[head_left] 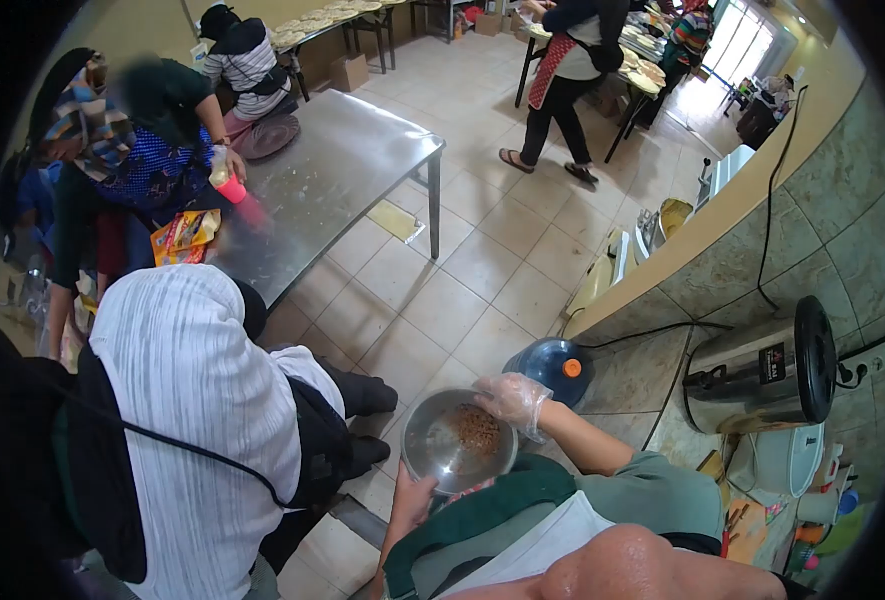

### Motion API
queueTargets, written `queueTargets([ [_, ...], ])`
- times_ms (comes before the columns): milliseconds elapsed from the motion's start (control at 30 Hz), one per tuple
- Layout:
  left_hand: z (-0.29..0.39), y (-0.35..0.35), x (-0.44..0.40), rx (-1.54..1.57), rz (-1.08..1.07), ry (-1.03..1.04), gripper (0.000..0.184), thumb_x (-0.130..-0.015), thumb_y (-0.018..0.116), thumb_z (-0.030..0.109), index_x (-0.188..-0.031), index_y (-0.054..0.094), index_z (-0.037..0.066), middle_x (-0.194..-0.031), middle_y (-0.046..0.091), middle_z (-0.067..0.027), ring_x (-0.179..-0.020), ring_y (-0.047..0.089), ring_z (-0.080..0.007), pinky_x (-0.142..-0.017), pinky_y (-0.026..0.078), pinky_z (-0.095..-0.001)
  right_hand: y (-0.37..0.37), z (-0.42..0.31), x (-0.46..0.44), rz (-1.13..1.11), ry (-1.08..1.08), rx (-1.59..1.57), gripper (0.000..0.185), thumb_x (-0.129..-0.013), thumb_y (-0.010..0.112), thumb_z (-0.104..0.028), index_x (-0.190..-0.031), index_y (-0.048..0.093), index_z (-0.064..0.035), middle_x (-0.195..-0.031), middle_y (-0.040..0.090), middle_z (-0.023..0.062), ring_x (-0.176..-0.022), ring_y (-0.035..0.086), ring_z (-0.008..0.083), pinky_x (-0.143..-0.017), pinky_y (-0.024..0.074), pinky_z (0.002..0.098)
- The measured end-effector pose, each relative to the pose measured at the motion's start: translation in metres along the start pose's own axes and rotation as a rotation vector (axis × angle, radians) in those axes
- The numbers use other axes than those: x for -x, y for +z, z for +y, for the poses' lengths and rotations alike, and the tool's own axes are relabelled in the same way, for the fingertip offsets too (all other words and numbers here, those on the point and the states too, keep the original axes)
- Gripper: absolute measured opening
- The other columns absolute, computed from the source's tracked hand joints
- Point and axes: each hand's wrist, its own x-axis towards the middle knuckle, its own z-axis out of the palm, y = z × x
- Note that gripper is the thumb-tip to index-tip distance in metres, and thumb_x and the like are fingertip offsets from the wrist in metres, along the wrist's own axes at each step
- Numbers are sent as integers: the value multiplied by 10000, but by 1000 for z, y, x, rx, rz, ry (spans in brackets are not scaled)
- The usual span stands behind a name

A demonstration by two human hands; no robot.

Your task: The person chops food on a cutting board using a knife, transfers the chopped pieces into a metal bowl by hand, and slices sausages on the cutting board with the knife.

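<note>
A round metal bowl (pixel 432 428) is held in front of my body, with a brown crumbly food (pixel 475 430) lying in its right part. My left hand (pixel 415 496) is bare and grips the bowl's lower left rim. In a clear plastic glove, my right hand (pixel 510 400) is at the bowl's upper right rim, with its fingers bent over the edge. Whether those gloved fingers also hold some food cannot be made out.
A person in a white scarf (pixel 197 370) stands close on my left. Beyond is a metal table (pixel 352 150) with people at its far side. A blue water bottle (pixel 542 365) and a steel urn (pixel 747 370) stand on my right.
</note>
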Motion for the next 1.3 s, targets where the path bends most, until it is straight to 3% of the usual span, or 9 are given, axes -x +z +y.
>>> queueTargets([
  [267,9,-3,-11,-21,26,-70,599,-658,499,-45,-1227,357,75,-1025,500,-91,-811,533,-170,-581,447,-244,3,4,-25,-68,46,-13,341,-848,466,-307,-1088,553,-80,-969,600,188,-909,571,345,-809,449,396],
  [633,7,-11,-37,-52,14,-140,643,-649,500,-46,-1256,335,85,-982,500,-76,-742,518,-144,-527,425,-234,13,15,-55,-86,55,5,304,-841,484,-341,-894,624,-77,-851,612,159,-813,580,339,-734,461,407],
  [833,8,-11,-43,-45,9,-145,658,-654,489,-53,-1274,321,92,-1031,494,-103,-834,541,-189,-599,466,-264,17,19,-61,-68,46,11,304,-835,487,-337,-852,626,-68,-831,610,162,-790,582,342,-711,465,412],
  [900,14,-9,-42,71,23,-215,698,-638,491,-87,-1297,302,47,-1161,470,-109,-1057,483,-213,-890,397,-300,21,22,-64,-59,42,12,304,-832,488,-336,-848,624,-65,-830,609,167,-789,582,343,-710,465,413],
  [1033,5,-14,-43,49,48,-220,695,-639,489,-82,-1296,302,44,-1164,468,-110,-1060,479,-211,-898,389,-297,23,17,-65,-65,56,14,289,-825,488,-317,-857,621,-62,-834,609,172,-792,582,344,-711,464,413],
  [1100,-7,-19,-44,12,23,-119,671,-660,498,-44,-1289,311,99,-1082,480,-114,-915,536,-217,-662,482,-285,23,13,-64,-65,43,13,276,-822,495,-300,-840,615,-52,-816,600,166,-782,577,343,-703,462,412],
  [1233,-1,-23,-36,-80,12,-76,678,-659,506,-40,-1292,309,103,-1075,489,-117,-895,541,-210,-649,482,-280,29,8,-62,-74,45,-25,245,-804,516,-273,-855,610,-53,-813,598,163,-778,576,341,-698,463,411],
  [1300,17,-16,-23,-19,51,-162,700,-633,503,-71,-1293,301,44,-1152,476,-115,-1050,484,-214,-893,387,-294,30,2,-54,-43,44,-39,239,-799,521,-268,-860,612,-55,-820,602,166,-780,579,341,-701,465,410],
])
